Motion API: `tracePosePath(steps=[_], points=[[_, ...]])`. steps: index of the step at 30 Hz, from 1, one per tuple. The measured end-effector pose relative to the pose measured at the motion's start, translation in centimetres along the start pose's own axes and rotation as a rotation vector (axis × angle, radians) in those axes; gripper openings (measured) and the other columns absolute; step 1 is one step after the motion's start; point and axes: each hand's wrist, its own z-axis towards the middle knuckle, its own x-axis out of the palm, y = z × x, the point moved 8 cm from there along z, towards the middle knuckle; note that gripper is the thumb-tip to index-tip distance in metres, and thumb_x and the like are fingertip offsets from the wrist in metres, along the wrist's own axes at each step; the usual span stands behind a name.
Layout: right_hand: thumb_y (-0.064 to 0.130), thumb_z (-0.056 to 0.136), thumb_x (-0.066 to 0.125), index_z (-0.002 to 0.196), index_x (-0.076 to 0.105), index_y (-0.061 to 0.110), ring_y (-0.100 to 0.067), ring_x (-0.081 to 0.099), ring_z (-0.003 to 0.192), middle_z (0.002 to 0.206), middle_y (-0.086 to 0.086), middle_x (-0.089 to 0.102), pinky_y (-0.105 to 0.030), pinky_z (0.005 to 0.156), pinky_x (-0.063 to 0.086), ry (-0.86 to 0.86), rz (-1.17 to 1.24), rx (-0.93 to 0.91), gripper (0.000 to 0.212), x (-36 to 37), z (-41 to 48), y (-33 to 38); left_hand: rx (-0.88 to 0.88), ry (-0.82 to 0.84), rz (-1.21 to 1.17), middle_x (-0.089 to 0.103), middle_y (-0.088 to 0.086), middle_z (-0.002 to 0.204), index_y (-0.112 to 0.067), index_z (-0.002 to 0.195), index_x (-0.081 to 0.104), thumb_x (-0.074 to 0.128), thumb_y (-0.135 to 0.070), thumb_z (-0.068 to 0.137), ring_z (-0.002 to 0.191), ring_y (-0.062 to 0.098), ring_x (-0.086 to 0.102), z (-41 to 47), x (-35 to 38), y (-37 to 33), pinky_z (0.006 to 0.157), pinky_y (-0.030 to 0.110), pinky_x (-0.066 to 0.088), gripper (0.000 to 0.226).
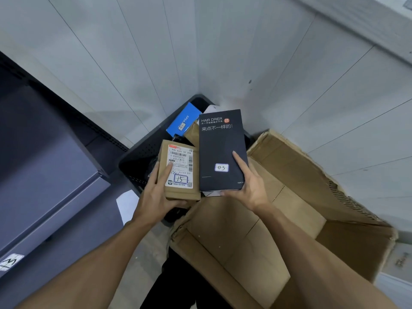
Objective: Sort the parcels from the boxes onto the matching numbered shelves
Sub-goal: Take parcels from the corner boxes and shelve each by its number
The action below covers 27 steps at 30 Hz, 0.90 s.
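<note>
Holding two parcels side by side above the containers, you grip a small brown cardboard parcel (179, 172) in your left hand (156, 195). The thumb lies flat across its white shipping label, where "15" is handwritten in a blue box, and the fingers curl round the left side and underneath. Your right hand (247, 186) clasps a tall black hair drier box (223, 148) by its lower right corner. One digit stretches up the front face and another hooks along the bottom edge; a small white sticker marked "03" sits just left of that hand. The two parcels stand nearly upright and just beside each other, and whether their edges touch cannot be told. Beneath and behind them is a black perforated plastic crate (138, 157) set in the corner of pale panelled walls, with a flat blue carton (182, 119) lying tilted at its far end. To the right of the crate stands a large open brown cardboard box (289, 197) with torn flaps, under your right forearm. On your left runs a grey-blue metal shelf unit (44, 163), which carries a white tag (11, 260) with handwriting on its lower edge. A white sheet of paper (127, 204) lies on the floor between shelf and crate.
</note>
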Motion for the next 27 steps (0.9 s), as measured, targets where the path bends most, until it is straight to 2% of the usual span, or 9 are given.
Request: tracePosePath(steps=[3, 8, 11, 16, 19, 22, 27], points=[[0.038, 0.056, 0.097, 0.152, 0.014, 0.058, -0.016, 0.037, 0.143, 0.165, 0.001, 0.019, -0.04, 0.117, 0.037, -0.03, 0.023, 0.001, 0.128, -0.3, -0.1, 0.6, -0.023, -0.009, -0.018, 0.011, 0.012, 0.165, -0.02, 0.157, 0.024, 0.096, -0.032, 0.057, 0.15, 0.027, 0.021, 0.3, -1.1, -0.4, 0.116, 0.047, 0.035, 0.124], [0.041, 0.057, 0.096, 0.153, 0.016, 0.055, -0.018, 0.035, 0.145, 0.167, 0.001, 0.014, -0.041, 0.116, 0.038, -0.069, 0.008, -0.044, 0.126, -2.5, -0.7, 3.2, -0.003, -0.033, -0.046, 0.008, 0.008, 0.166, -0.025, 0.158, 0.02, 0.094, -0.032, 0.061, 0.152, 0.019, 0.015, 0.1, -3.4, -2.5, 0.118, 0.041, 0.03, 0.123], [0.041, 0.058, 0.095, 0.152, 0.015, 0.057, -0.021, 0.033, 0.147, 0.167, 0.001, 0.013, -0.044, 0.116, 0.038, -0.079, -0.011, -0.069, 0.125, -4.2, -0.9, 5.0, -0.008, -0.041, -0.04, 0.005, 0.005, 0.166, -0.032, 0.158, 0.015, 0.093, -0.037, 0.063, 0.151, 0.015, 0.013, -0.1, -5.1, -4.3, 0.116, 0.042, 0.028, 0.123], [0.042, 0.059, 0.094, 0.151, 0.012, 0.059, -0.021, 0.034, 0.146, 0.166, 0.001, 0.015, -0.048, 0.114, 0.04, -0.079, -0.031, -0.114, 0.124, -6.7, -1.7, 8.1, 0.036, -0.059, -0.025, 0.007, 0.005, 0.166, -0.026, 0.159, 0.014, 0.091, -0.042, 0.063, 0.15, 0.024, 0.02, -0.1, -8.2, -7.5, 0.114, 0.05, 0.034, 0.124], [0.044, 0.059, 0.093, 0.151, 0.011, 0.059, -0.02, 0.036, 0.144, 0.165, 0.002, 0.017, -0.049, 0.113, 0.041, -0.092, -0.034, -0.127, 0.124, -8.2, -2.2, 10.0, 0.061, -0.097, -0.02, 0.009, 0.003, 0.166, -0.027, 0.159, 0.016, 0.091, -0.042, 0.062, 0.147, 0.021, 0.026, 0.1, -10.4, -9.3, 0.112, 0.047, 0.037, 0.124], [0.044, 0.059, 0.093, 0.152, 0.012, 0.057, -0.021, 0.039, 0.142, 0.164, 0.0, 0.021, -0.049, 0.112, 0.041, -0.102, -0.046, -0.149, 0.125, -9.7, -2.3, 12.3, 0.069, -0.124, -0.01, 0.01, 0.005, 0.166, -0.028, 0.158, 0.016, 0.091, -0.042, 0.061, 0.148, 0.016, 0.023, 0.4, -12.7, -11.1, 0.115, 0.045, 0.033, 0.123], [0.042, 0.059, 0.093, 0.152, 0.013, 0.056, -0.018, 0.046, 0.134, 0.162, 0.004, 0.024, -0.045, 0.111, 0.043, -0.097, -0.029, -0.217, 0.123, -12.3, -2.6, 16.2, 0.088, -0.158, 0.04, 0.01, 0.002, 0.166, -0.026, 0.159, 0.016, 0.092, -0.039, 0.062, 0.142, 0.027, 0.035, 0.4, -16.2, -14.3, 0.11, 0.047, 0.039, 0.124]])
